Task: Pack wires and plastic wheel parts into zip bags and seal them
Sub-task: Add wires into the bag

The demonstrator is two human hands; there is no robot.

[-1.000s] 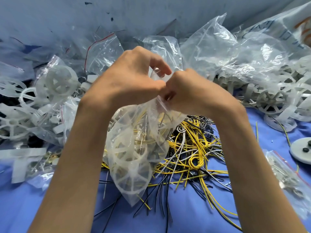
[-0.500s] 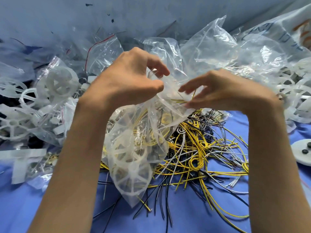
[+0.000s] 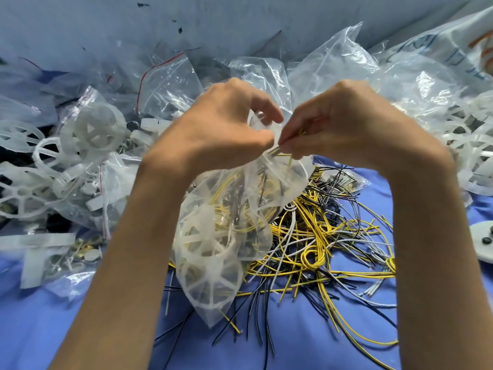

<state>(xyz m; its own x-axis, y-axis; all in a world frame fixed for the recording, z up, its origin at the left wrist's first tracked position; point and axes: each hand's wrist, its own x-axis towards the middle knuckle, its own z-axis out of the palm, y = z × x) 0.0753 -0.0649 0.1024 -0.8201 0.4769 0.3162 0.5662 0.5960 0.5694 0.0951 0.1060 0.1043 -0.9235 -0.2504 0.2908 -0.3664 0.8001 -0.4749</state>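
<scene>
The left hand (image 3: pixel 213 134) is curled at the mouth of a clear zip bag (image 3: pixel 229 236). Its grip pinches the rim between thumb and fingers and holds the mouth up. The right hand (image 3: pixel 354 129) meets it just beside the mouth, and its grip pinches a few wire ends (image 3: pixel 277 150), yellow and dark, which point down into the opening.

The zip bag hangs below both hands, over the table (image 3: pixel 32 329). We cannot tell whether its lower tip touches anything. In the lower part of the bag lie white plastic wheel parts (image 3: pixel 210 273) with spokes, and above them are loops of yellow wire.

Under the bag and to its right a loose pile of wires (image 3: pixel 320 236), yellow, black and white, spreads on the blue table. To the left of the bag lie more bags holding wheels (image 3: pixel 93 129) and loose white pieces. Behind the bag stand crumpled clear bags (image 3: pixel 333 65). Far right of the bag we see another wheel heap (image 3: pixel 469 134) and a white disc (image 3: pixel 484 241) at the edge of view.
</scene>
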